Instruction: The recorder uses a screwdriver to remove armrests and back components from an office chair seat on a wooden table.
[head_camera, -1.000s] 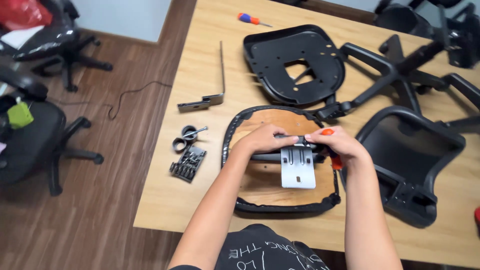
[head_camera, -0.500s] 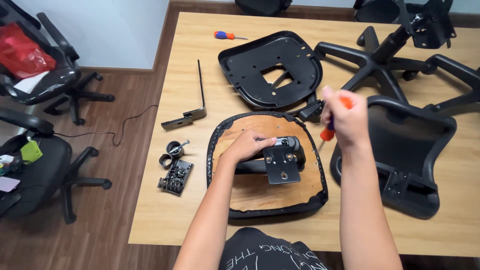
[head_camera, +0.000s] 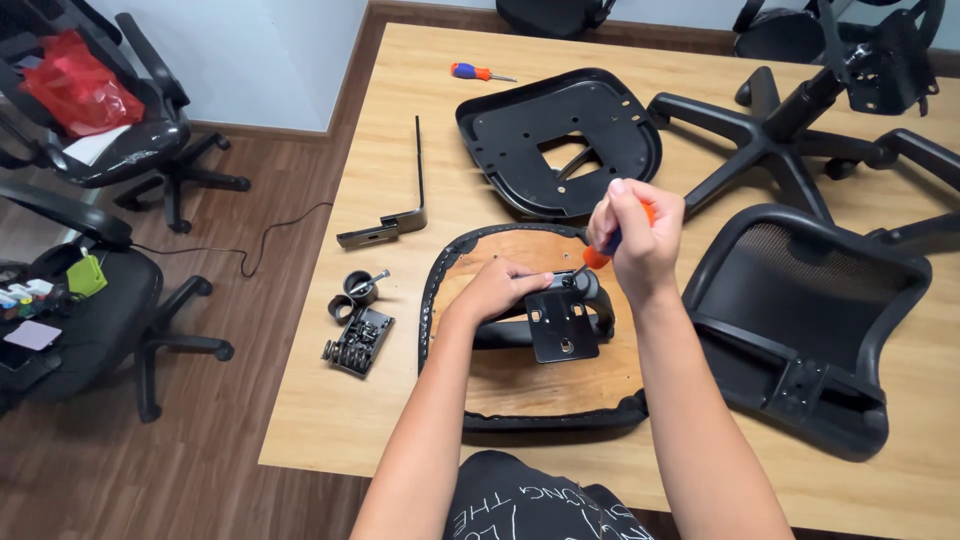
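Observation:
An upturned chair seat (head_camera: 520, 385) with a wooden underside and black rim lies on the wooden table (head_camera: 400, 120) in front of me. On it rests a black armrest bracket with a metal plate (head_camera: 562, 322). My left hand (head_camera: 498, 288) presses on the bracket at the plate's left edge. My right hand (head_camera: 640, 235) grips an orange-handled screwdriver (head_camera: 600, 255), held upright with its tip down at the plate's top right corner.
A black seat shell (head_camera: 560, 140), a mesh backrest (head_camera: 810, 320) and a five-star chair base (head_camera: 800, 130) lie on the table. An L-shaped bracket (head_camera: 400, 215), a screw pack (head_camera: 358, 340), a small black cup (head_camera: 358, 285) and a second screwdriver (head_camera: 478, 72) lie left. Office chairs (head_camera: 110, 130) stand left.
My right hand lifted off the plate with the screwdriver, swung out right, then came back upright over the plate's top corner. The left hand stayed on the bracket.

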